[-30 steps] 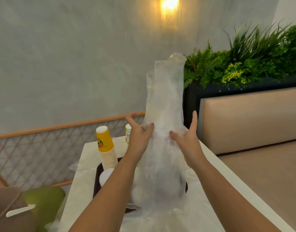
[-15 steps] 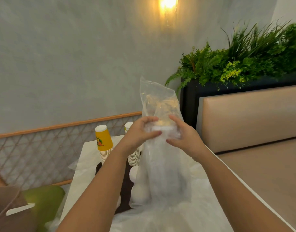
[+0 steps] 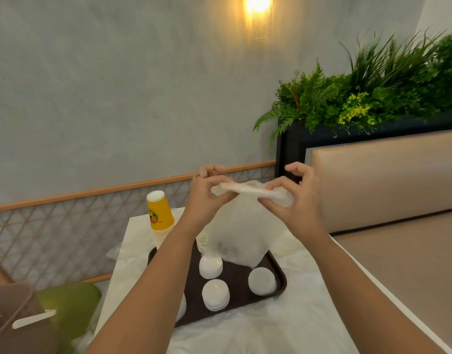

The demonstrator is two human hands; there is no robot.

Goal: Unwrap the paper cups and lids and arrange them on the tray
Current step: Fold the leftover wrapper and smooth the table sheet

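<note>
I held the plastic wrapper [image 3: 241, 226] up above the tray [image 3: 241, 300] with both hands, each grip pinched tight on its bunched top edge. My left hand [image 3: 207, 192] nipped the left end of that crumpled edge between thumb and fingertips, and my right hand [image 3: 295, 194] nipped the right end, so the gathered plastic stretched between the two grips. Below them the wrapper hung down slack and cloudy, its lower end reaching the far part of the tray; I could not tell what was left inside it. Stacks of white lids [image 3: 216, 293] stood bare on the dark tray, under and nearer to me than my hands, well apart from either grip. A stack of yellow paper cups [image 3: 159, 217] stood upside down at the tray's far left corner, left of my left wrist. The tray sat on the white bench [image 3: 322, 290], with more loose clear plastic spread over the bench's near edge.
</note>
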